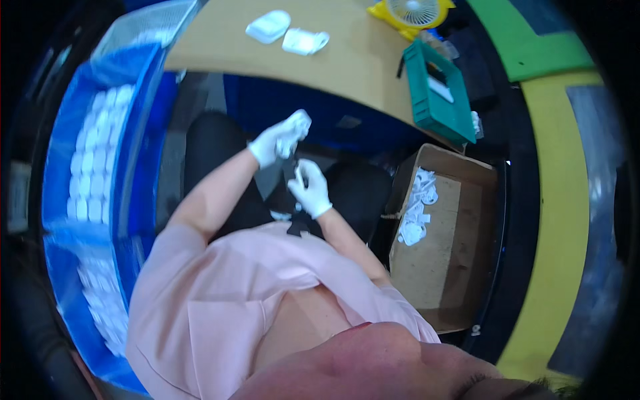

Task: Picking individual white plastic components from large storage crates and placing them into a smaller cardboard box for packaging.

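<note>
My left hand [268,144], in a white glove, is closed on a white plastic part [294,128] held above my lap. Just below and to its right is my right hand [311,191], gloved as well, with its fingers bent together. Something small and dark shows at those fingertips, pointing toward the white part; its kind is too small to make out. A slim gap seems to lie between the right fingers and the part.
Blue bins [55,180] at left hold rows of white pieces. On the tan table [347,70] lie two white parts [269,26], a green crate [418,100] and a yellow fan [412,12]. A cardboard box [433,287] at right holds several white parts [415,223].
</note>
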Available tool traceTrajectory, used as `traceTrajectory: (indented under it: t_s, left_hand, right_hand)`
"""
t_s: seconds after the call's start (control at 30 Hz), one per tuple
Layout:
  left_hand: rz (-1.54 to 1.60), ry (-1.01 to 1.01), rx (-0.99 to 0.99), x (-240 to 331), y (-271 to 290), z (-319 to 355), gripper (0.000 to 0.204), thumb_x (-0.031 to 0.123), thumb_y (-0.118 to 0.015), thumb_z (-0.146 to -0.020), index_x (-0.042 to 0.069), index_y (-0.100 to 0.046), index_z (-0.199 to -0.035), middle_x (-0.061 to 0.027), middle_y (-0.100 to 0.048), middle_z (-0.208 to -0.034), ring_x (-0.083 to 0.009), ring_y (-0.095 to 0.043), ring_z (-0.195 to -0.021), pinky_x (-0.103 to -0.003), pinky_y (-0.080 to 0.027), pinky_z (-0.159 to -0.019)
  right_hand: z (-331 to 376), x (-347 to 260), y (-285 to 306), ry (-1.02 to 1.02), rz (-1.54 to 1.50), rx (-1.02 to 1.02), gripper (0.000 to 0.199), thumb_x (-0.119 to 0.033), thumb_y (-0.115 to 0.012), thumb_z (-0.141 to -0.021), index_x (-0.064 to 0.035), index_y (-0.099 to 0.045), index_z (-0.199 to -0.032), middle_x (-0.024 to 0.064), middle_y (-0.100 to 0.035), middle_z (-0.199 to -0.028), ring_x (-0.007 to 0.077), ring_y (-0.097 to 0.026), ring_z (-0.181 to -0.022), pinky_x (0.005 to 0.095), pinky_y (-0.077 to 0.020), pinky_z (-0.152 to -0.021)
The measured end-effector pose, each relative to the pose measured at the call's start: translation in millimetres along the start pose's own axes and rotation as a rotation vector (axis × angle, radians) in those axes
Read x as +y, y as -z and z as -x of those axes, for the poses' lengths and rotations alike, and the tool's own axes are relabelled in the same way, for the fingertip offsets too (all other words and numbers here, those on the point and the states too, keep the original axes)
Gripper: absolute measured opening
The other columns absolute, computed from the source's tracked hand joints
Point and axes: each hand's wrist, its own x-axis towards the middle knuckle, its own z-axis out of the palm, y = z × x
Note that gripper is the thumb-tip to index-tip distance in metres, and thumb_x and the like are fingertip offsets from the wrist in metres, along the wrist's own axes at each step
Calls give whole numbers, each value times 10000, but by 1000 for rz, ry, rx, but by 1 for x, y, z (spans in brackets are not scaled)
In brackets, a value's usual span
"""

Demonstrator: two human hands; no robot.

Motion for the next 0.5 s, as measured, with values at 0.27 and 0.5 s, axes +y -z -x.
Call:
traceTrajectory:
  t_s: [0.27, 0.5]
  left_hand:
    - [-236, 118, -1, 8, -10, -8, 597, 331, -642, -841, 78, -446, -1345, 37, -576, -1001, -34, -447, -669, -162, -393, -599]
    - [-362, 99, 7, 13, -25, 5, 583, 297, -659, -810, 73, -490, -1321, 29, -591, -1066, -30, -451, -712, -158, -389, -621]
  right_hand:
    - [7, 7, 6, -332, -129, -150, 557, -158, -699, -715, -23, -531, -1228, 123, -609, -1020, 188, -616, -817, 296, -517, -697]
    - [9, 13, 7, -274, -2, -153, 575, -152, -714, -715, 9, -525, -1234, 124, -630, -1051, 197, -611, -953, 297, -466, -860]
